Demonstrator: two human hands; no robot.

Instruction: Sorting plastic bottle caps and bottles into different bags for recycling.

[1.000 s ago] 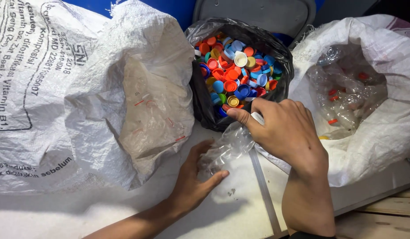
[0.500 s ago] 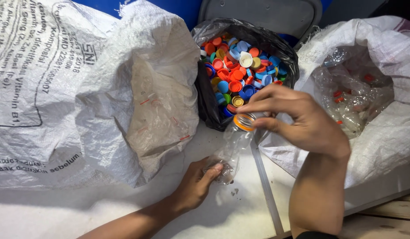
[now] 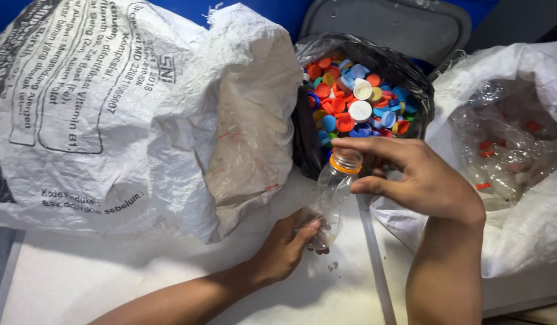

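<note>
From the head view I recorded the left hand [image 3: 284,247] at roughly 6 o'clock of the frame, fingers curled around the base of a clear plastic bottle [image 3: 331,201]. The bottle stood tilted on the white tabletop [image 3: 140,283], its neck leaning toward 1 o'clock. An orange ring [image 3: 345,165] encircled the neck; the mouth carried no cap.

The right hand [image 3: 423,180] sat at 3 o'clock of the bottle. Its index finger extended over the mouth and its thumb lay just beside the neck; the remaining fingers were loosely curled. I could not tell whether finger and thumb actually pressed the neck or merely rested near it, nor whether a cap lay in the palm.

At 12 o'clock of the bottle, a black bag [image 3: 302,144] held mixed caps [image 3: 356,108] in red, blue, orange and white. At 9 o'clock lay a white woven sack [image 3: 140,120]. At 3 o'clock, a second white sack [image 3: 519,241] held clear bottles, blurred and partly cut off by the frame edge.
</note>
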